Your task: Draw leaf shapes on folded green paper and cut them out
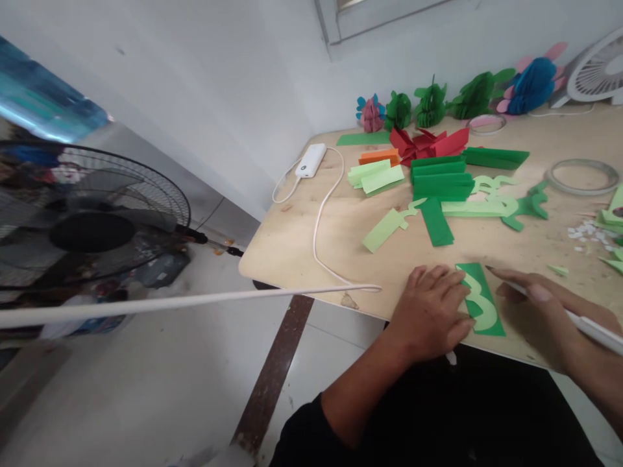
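Observation:
My left hand (431, 314) lies flat at the table's front edge, its fingertips pressing on a wavy light green paper cutout (485, 312). That cutout rests on top of a dark green paper strip (475, 269). In my right hand (559, 311) is a white pen (596, 332), its dark tip just right of the strip's upper end and apart from the cutout. Further back lie a light green folded piece with a cut end (384, 230), a dark green folded piece (438, 224) and stacked dark green folded papers (440, 185).
Behind are red folded papers (428, 144), finished paper figures (431, 105), tape rolls (583, 176) and a small white fan (601, 68). White paper scraps (591, 233) lie right. A white cable (318, 227) crosses the table from a white device (311, 160). A floor fan (92, 230) stands left.

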`<act>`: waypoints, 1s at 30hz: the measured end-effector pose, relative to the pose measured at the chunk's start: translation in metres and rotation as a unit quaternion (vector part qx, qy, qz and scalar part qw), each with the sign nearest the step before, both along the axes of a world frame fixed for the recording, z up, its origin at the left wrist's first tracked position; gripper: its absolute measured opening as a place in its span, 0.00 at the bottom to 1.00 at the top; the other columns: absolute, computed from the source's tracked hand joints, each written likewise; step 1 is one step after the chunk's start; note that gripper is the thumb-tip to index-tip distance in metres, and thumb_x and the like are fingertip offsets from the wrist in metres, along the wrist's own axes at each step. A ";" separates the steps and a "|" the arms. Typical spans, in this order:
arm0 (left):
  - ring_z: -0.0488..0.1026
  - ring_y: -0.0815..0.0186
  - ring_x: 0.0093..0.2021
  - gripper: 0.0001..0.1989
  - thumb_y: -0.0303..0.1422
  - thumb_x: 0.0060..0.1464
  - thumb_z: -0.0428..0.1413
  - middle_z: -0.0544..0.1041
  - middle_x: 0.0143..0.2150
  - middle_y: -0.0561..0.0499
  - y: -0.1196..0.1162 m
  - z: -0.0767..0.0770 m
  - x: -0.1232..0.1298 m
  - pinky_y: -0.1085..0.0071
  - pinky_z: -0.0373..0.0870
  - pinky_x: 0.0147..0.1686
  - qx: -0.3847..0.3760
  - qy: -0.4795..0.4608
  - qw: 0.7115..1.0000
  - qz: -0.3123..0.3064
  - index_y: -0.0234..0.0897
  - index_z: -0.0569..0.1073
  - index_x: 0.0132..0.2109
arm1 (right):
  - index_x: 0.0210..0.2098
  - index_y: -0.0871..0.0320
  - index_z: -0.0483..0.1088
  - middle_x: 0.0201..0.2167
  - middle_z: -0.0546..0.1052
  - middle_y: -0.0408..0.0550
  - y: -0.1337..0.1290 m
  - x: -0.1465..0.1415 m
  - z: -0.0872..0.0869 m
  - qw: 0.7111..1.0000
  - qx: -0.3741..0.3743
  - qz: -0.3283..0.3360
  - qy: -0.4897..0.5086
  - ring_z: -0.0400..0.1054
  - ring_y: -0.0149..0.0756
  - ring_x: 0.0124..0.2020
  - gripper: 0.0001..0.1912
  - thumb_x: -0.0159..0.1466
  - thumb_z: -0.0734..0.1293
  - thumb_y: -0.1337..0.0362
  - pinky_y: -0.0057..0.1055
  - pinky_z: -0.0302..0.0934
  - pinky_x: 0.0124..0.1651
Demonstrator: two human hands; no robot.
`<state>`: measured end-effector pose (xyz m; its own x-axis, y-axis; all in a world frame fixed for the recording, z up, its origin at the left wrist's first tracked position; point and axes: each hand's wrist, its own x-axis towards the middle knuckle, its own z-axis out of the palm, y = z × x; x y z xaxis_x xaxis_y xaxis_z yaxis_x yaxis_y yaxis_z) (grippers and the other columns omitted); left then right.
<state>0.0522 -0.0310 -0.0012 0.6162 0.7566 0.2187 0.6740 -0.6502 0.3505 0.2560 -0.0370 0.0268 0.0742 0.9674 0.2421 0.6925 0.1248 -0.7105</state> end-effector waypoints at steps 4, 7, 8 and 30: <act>0.59 0.56 0.68 0.21 0.40 0.63 0.50 0.69 0.66 0.43 0.000 0.001 0.000 0.52 0.56 0.67 -0.005 -0.013 1.000 0.001 0.34 0.70 0.58 | 0.39 0.45 0.81 0.40 0.84 0.43 0.017 -0.003 0.002 0.998 -0.054 -0.005 0.024 0.79 0.48 0.42 0.18 0.59 0.63 0.46 0.42 0.74 0.39; 0.60 0.56 0.68 0.20 0.39 0.63 0.50 0.69 0.66 0.44 0.001 0.002 0.000 0.53 0.55 0.67 -0.009 -0.020 1.000 -0.003 0.33 0.70 0.57 | 0.38 0.46 0.80 0.40 0.84 0.45 0.025 -0.003 0.001 0.996 -0.090 -0.008 0.013 0.78 0.50 0.42 0.20 0.56 0.65 0.44 0.43 0.73 0.37; 0.60 0.56 0.67 0.20 0.39 0.63 0.50 0.69 0.66 0.44 0.000 0.002 -0.001 0.53 0.54 0.67 -0.010 -0.021 1.000 -0.003 0.33 0.71 0.57 | 0.38 0.47 0.80 0.40 0.84 0.46 0.027 -0.004 0.001 0.995 -0.100 -0.009 0.015 0.78 0.50 0.41 0.20 0.55 0.66 0.43 0.42 0.73 0.36; 0.60 0.57 0.68 0.19 0.40 0.64 0.50 0.69 0.66 0.48 -0.001 0.004 -0.004 0.56 0.50 0.70 -0.011 -0.027 1.000 0.005 0.35 0.72 0.56 | 0.30 0.53 0.76 0.29 0.82 0.47 0.037 -0.020 -0.003 0.997 -0.064 -0.006 0.035 0.76 0.41 0.30 0.21 0.56 0.67 0.42 0.35 0.70 0.30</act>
<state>0.0480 -0.0325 0.0026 0.5962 0.7679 0.2343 0.6599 -0.6349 0.4017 0.2359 -0.0003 0.0236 0.0975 0.9890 0.1109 0.6422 0.0226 -0.7662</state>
